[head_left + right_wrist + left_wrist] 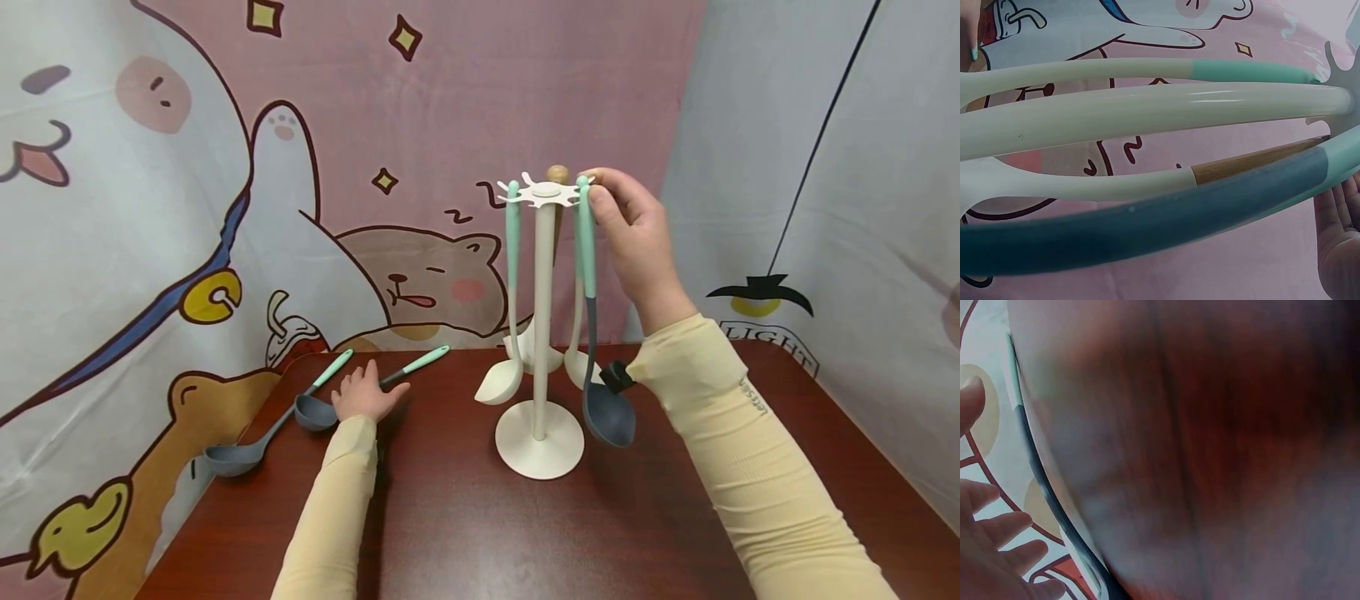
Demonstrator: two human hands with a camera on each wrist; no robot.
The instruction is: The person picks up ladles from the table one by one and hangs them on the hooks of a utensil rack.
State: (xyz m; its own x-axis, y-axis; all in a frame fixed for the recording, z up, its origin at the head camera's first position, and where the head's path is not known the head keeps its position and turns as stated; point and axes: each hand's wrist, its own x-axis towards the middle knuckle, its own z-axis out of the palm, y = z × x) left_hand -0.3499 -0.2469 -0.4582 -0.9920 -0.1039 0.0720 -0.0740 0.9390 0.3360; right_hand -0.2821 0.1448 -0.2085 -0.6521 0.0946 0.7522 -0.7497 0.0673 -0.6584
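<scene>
At the top of a white utensil rack (542, 333), my right hand (637, 242) pinches the mint handle end of a dark grey ladle (609, 414), whose bowl hangs downward. In the right wrist view, this ladle's shaft (1147, 219) crosses in front of the rack pole. My left hand (365, 392) is over the table with its fingers spread, covering part of a smaller grey ladle (313, 413); whether it touches the ladle I cannot tell. Spread fingers also show in the left wrist view, beside a dark shaft (1041, 469) with a mint handle.
Another grey ladle (236, 458) lies at the table's left edge. White utensils hang on the rack, among them a mint-handled ladle (501, 382) and one with a wooden handle (557, 174). The dark red table (450, 517) meets a cartoon-printed cloth behind.
</scene>
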